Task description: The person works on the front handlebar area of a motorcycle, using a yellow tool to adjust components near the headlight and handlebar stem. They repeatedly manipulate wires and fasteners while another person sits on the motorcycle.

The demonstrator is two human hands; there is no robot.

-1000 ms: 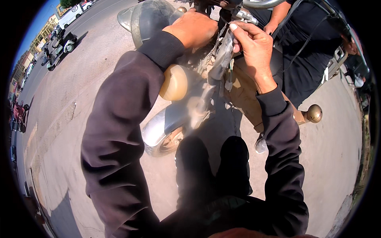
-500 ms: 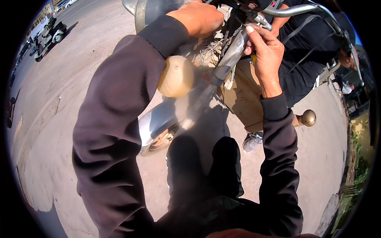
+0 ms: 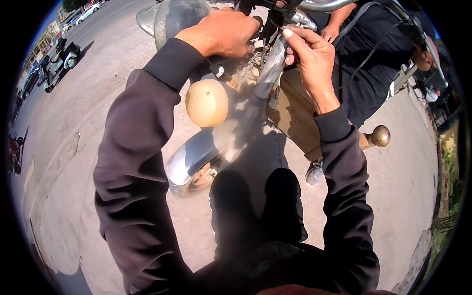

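Observation:
My left hand (image 3: 223,33) is curled among dark fittings and loose wires (image 3: 250,66) at the front of a two-wheeled vehicle, fingertips hidden. My right hand (image 3: 310,59) pinches beside the top of a scuffed silver tube (image 3: 269,71); whatever small piece is between thumb and finger is too small to name. Below my left wrist is a round cream lamp cover (image 3: 205,101). A grey rounded housing (image 3: 167,22) lies beyond that hand. A metal handlebar (image 3: 327,4) with dark cables crosses above my right hand, and a silver mudguard (image 3: 189,155) sits over the front wheel lower down.
Another person in dark clothes (image 3: 366,83) is close on the right, one hand (image 3: 334,27) behind the cables. A brass-coloured round fitting (image 3: 381,136) sticks out at right over pavement (image 3: 393,206). A parked scooter (image 3: 59,66) stands by the road at upper left.
My left hand has shifted down and left from half a second ago, showing more of its back. My right hand keeps its pinch by the tube. The view has shifted slightly.

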